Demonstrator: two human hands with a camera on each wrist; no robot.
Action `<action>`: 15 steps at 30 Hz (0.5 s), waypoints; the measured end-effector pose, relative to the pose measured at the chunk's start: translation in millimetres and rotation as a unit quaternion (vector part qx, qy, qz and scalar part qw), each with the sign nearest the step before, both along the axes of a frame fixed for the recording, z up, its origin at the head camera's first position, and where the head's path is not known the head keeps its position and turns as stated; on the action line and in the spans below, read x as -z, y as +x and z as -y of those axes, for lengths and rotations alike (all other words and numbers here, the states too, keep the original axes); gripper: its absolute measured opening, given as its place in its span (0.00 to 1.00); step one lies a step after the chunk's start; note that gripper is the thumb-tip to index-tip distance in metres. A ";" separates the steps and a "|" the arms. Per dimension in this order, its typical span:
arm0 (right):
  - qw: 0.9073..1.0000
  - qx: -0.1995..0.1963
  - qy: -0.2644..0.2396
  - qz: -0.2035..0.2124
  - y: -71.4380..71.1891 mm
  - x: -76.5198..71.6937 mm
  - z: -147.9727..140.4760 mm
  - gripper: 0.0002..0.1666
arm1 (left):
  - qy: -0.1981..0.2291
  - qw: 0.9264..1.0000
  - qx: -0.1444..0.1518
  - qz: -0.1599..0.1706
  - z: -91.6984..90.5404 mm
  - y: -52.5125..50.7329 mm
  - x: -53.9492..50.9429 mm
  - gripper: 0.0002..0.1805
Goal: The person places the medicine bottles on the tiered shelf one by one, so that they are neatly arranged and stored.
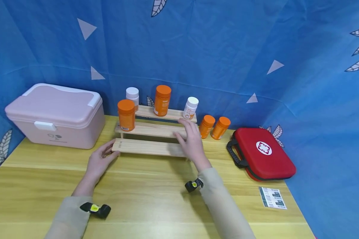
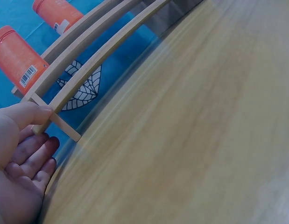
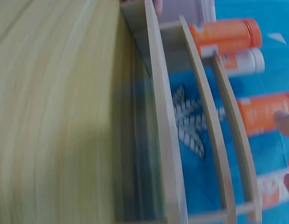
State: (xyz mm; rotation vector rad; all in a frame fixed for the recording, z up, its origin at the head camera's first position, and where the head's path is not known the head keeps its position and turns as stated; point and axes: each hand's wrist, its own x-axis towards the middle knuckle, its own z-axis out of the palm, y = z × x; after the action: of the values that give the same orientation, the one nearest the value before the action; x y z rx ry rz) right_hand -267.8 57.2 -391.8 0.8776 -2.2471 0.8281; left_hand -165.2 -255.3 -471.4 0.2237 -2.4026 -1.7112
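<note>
Center of the frame, the three-tier wooden rack (image 1: 149,146) looks partway stocked: four bottles (image 1: 162,103) up, two orange bottles (image 1: 220,128) left on the table (image 1: 155,199) right of center. My left hand (image 1: 98,163) pinches its front left end; my right hand (image 1: 192,142), fingers loosely spread, is by the white-capped bottle (image 1: 190,108), contact unclear.

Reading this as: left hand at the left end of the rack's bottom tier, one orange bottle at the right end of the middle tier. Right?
One slip: the orange bottle stands at the left end of the middle tier, not the right, as the head view shows. The left hand is indeed at the bottom tier's left end.
</note>
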 end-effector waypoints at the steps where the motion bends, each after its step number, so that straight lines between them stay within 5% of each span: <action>1: 1.000 0.010 -0.006 -0.006 -1.4 0.0 -5.7 0.27 | 0.000 1.000 0.000 0.002 0.2 0.4 -0.7 0.36; 4: 0.998 0.046 -0.035 -0.012 -8.7 2.7 -22.5 0.27 | 0.002 1.000 0.002 0.002 0.1 0.7 -2.6 0.36; 15: 0.976 0.167 -0.121 0.071 -46.4 26.4 -66.8 0.29 | 0.008 1.000 0.000 0.002 -0.7 -1.0 -0.1 0.35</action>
State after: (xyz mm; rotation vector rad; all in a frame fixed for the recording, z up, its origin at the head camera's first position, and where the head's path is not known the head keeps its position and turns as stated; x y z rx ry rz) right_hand -314.2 123.9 -418.3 0.3248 -2.2661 1.0018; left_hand -166.2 -254.6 -471.3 0.2299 -2.3915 -1.7317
